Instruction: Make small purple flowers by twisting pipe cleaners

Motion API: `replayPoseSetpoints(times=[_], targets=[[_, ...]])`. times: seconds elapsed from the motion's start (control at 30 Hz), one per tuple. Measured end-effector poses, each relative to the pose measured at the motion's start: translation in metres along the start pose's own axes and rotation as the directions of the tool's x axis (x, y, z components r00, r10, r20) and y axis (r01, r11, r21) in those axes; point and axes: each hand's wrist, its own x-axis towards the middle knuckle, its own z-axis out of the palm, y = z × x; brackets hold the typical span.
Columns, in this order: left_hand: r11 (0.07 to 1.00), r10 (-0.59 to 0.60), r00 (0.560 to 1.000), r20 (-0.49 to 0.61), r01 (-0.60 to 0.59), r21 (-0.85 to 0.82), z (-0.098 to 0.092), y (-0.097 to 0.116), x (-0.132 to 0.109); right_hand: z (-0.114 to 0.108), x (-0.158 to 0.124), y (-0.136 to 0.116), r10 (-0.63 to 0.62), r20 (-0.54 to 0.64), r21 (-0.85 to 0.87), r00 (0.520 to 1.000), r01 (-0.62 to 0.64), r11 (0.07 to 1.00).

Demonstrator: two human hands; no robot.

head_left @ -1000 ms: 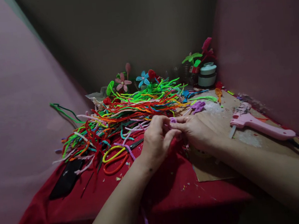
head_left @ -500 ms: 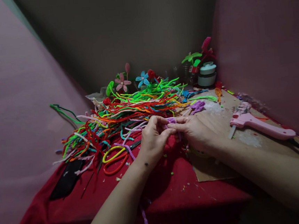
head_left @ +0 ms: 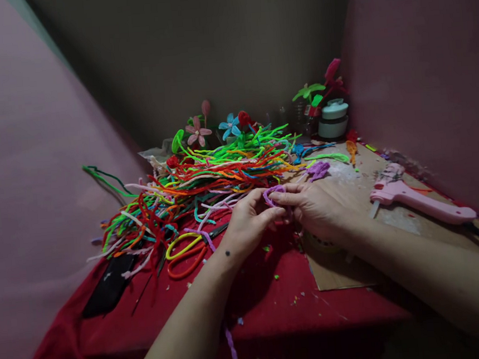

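Over the red cloth, a purple pipe cleaner (head_left: 268,199) is bent into a small loop between my two hands. My right hand (head_left: 315,206) pinches the loop's right side between thumb and forefinger. From the left, my left hand (head_left: 249,215) has its curled fingers and thumb on the near and left side of the same piece; its fingertips are partly hidden. Just beyond my right hand lies a purple pipe-cleaner piece (head_left: 318,170). Left of my left wrist are scissors (head_left: 186,267) with one yellow and one red-orange handle, a purple strand across them.
A heap of colourful pipe cleaners (head_left: 222,170) covers the table's back left. Pipe-cleaner flowers (head_left: 230,126) and a lidded jar (head_left: 332,120) stand behind. On the cardboard (head_left: 344,279) at right lies a pink glue gun (head_left: 417,197) with its cord. A black phone-like object (head_left: 109,288) lies front left.
The purple pipe cleaner now shows as an open loop between my fingers, where it looked bunched up before. My left fingertips have opened slightly around it. The view has shifted a little.
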Motion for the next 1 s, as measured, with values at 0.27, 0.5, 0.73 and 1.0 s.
replayPoseSetpoints(times=[0.27, 0.5, 0.73, 1.0], targets=[[0.947, 0.105, 0.994, -0.026, -0.092, 0.308, 0.000, -0.006, -0.003, 0.001, 0.000, -0.006, -0.019, -0.078, 0.023, 0.997, 0.021, 1.000], [0.971, -0.234, 0.960, 0.155, 0.224, 0.078, -0.006, 0.002, -0.005, -0.003, 0.003, -0.005, 0.060, -0.132, 0.092, 0.989, -0.048, 0.995], [0.959, -0.284, 0.923, 0.259, 0.268, 0.094, -0.013, 0.011, -0.007, -0.003, 0.003, -0.007, -0.006, -0.183, 0.094, 0.983, 0.023, 0.995], [0.970, -0.220, 0.948, 0.231, 0.187, 0.155, -0.017, 0.003, -0.002, -0.004, 0.002, -0.008, -0.044, -0.167, 0.057, 0.985, 0.054, 0.997]])
